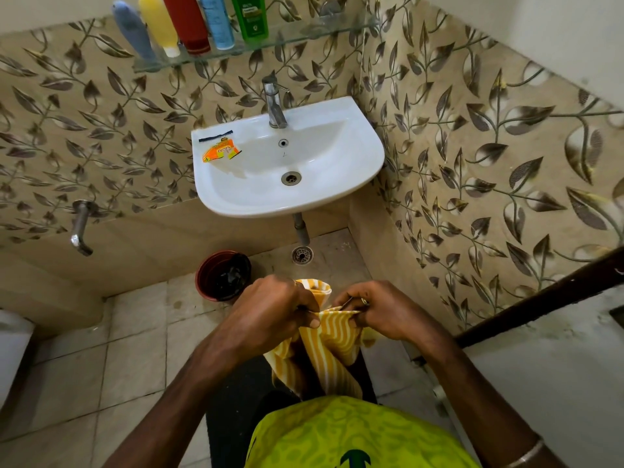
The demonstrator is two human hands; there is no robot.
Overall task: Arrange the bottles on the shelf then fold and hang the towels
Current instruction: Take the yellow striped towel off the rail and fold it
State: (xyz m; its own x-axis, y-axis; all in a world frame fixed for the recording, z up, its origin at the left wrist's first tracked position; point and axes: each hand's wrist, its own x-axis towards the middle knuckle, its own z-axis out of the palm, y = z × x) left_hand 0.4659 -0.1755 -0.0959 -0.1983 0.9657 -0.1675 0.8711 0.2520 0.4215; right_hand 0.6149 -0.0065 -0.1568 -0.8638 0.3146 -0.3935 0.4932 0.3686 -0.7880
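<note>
A yellow and white striped towel [332, 346] hangs in front of my body, below the sink. My left hand [273, 307] grips its upper edge on the left, fingers curled round the cloth. My right hand [378, 310] pinches the same edge on the right. The towel's lower part drapes down between my arms. Several bottles stand in a row on the glass shelf [304, 35] above the sink: a blue-grey bottle [133, 33], a yellow bottle [158, 23], a red bottle [187, 21], a light blue bottle [216, 20] and a green bottle [250, 15].
A white sink [358, 153] with a steel tap [275, 103] is fixed to the tiled wall; an orange sachet [219, 152] lies on its rim. A dark red bucket [223, 275] stands on the floor by a floor drain [301, 255]. A wall tap [81, 228] sticks out at left. A dark door edge [540, 298] runs at right.
</note>
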